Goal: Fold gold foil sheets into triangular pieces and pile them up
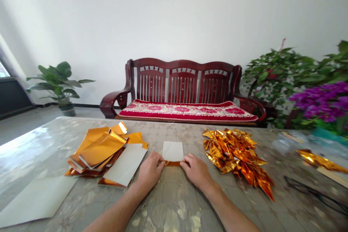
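The white sheet's foil strip (pixel 173 164) is pinched at each end by closed fingers of left hand (pixel 151 170) and right hand (pixel 198 170), and should be creased evenly.

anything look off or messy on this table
Nothing looks spilled or damaged, and the sheet between the left hand and right hand lies straight. The foil stack at left looks untidy, its sheets fanned at uneven angles.

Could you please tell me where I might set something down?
Bare table lies between the forearms, and between the held sheet and the shiny foil heap. It is crowded around the stacked foil sheets and beyond the glasses.
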`<state>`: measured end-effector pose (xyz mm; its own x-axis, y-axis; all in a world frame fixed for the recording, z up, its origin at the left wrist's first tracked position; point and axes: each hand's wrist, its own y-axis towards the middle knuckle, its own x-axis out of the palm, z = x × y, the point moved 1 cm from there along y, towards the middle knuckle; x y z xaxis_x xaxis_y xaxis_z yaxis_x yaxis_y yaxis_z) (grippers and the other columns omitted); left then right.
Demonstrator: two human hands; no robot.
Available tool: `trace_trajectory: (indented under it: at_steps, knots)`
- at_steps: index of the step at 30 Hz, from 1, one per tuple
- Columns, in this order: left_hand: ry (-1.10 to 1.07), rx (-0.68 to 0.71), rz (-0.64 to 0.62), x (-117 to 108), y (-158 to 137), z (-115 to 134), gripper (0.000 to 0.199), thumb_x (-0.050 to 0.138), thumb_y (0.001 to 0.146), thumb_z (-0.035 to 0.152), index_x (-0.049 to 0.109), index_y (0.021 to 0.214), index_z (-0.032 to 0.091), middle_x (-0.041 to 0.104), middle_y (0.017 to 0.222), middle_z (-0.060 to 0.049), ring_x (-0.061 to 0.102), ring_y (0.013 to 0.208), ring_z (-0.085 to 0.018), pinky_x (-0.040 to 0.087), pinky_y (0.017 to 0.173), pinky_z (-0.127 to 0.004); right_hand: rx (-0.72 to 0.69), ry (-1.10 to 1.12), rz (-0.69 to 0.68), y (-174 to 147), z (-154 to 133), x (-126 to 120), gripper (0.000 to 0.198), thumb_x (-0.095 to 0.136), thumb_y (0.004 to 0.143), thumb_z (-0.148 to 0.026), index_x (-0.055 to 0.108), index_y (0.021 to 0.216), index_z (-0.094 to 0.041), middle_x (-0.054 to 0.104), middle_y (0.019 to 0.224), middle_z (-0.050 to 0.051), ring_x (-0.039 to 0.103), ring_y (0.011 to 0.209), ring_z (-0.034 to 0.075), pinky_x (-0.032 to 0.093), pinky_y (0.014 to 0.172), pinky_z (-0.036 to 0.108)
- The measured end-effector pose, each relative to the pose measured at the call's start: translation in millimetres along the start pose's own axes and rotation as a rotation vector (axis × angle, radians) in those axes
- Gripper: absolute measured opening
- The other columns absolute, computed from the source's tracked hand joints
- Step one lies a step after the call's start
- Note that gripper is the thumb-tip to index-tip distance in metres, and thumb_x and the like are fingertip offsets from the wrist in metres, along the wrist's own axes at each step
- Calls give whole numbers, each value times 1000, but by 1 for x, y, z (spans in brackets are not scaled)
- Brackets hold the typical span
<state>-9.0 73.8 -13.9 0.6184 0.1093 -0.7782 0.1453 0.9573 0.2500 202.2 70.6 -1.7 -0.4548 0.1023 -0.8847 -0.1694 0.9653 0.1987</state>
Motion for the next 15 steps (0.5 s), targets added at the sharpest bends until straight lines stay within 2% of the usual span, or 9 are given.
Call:
trace_trajectory:
  at_steps: [7,11,15]
  knots:
    - [35,7,3,0,0,2,17,49,89,24,58,75,20,59,85,-2,58,82,-16,39,75,-28,-13,-2,15,1,1,2,17,55,91,-30,65,78,-23,64,85,-2,60,78,13,30,64,25]
    - [14,-1,8,-2,0,2,16,49,89,23,60,77,20,59,85,-2,58,83,-16,40,77,-28,-32,32,3,0,1,0,13,56,90,-29,68,87,-26,65,90,-1,62,85,14,34,68,24]
    - [1,-8,4,-3,0,4,15,51,88,23,61,77,20,59,85,-2,58,84,-16,41,79,-28,-45,59,-12,-1,1,0,19,54,92,-32,70,85,-26,65,89,0,62,85,14,35,69,24]
